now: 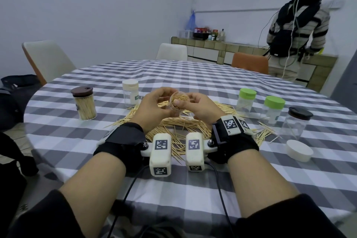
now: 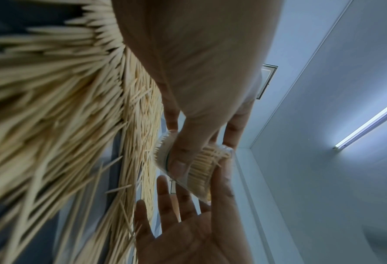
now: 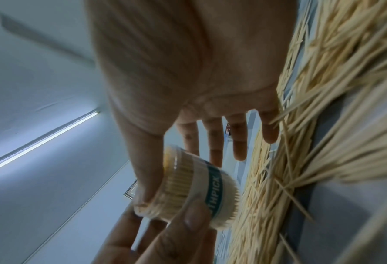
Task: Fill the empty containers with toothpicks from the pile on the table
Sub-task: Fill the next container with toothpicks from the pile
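Note:
A small clear container [image 1: 177,102] with a teal label, packed with toothpicks, is held tilted above the toothpick pile [image 1: 173,129] between both hands. My left hand [image 1: 154,105] grips its side, thumb [image 2: 178,160] across the label. My right hand [image 1: 196,107] holds it near the open mouth, thumb [image 3: 146,178] on the wall and the other fingers spread behind. In the right wrist view the container [image 3: 188,187] shows toothpick tips at its base end. The pile spreads over the checked tablecloth [image 1: 193,75] under my wrists.
A brown-lidded jar [image 1: 85,105] full of toothpicks and a white-lidded container [image 1: 131,92] stand at the left. Two green-lidded containers [image 1: 246,100] [image 1: 272,109], a black-lidded clear jar [image 1: 295,123] and a loose white lid [image 1: 299,149] are at the right. A person [image 1: 289,25] stands at the back counter.

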